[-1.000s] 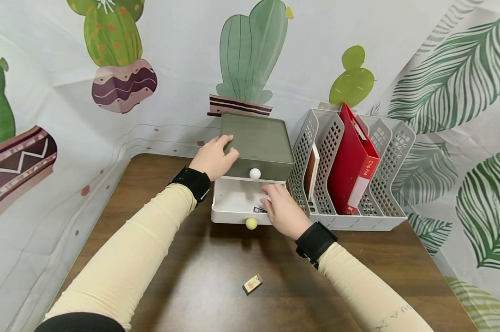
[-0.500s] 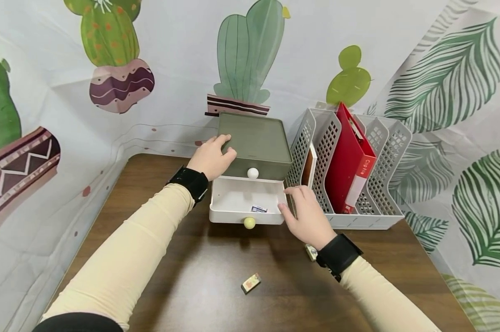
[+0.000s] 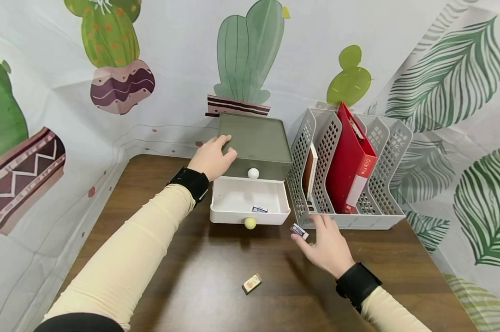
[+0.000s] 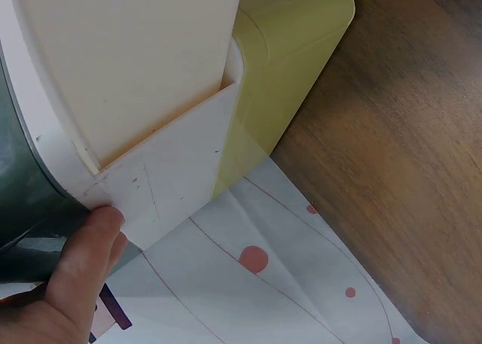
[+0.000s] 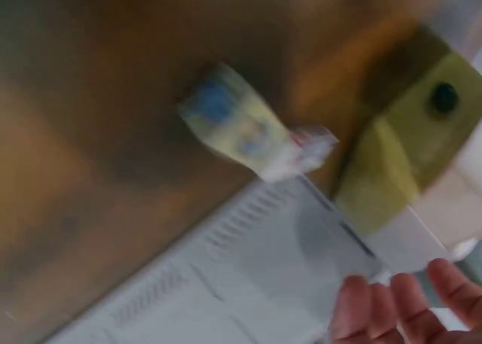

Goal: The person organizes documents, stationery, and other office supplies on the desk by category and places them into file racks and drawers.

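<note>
One eraser lies in the open drawer; right hand grip spread wide beside the second, third left on worktop.

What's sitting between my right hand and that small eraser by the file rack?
Nothing visible. The right hand hovers open just right of the small eraser, with only bare table between fingers and eraser.
</note>
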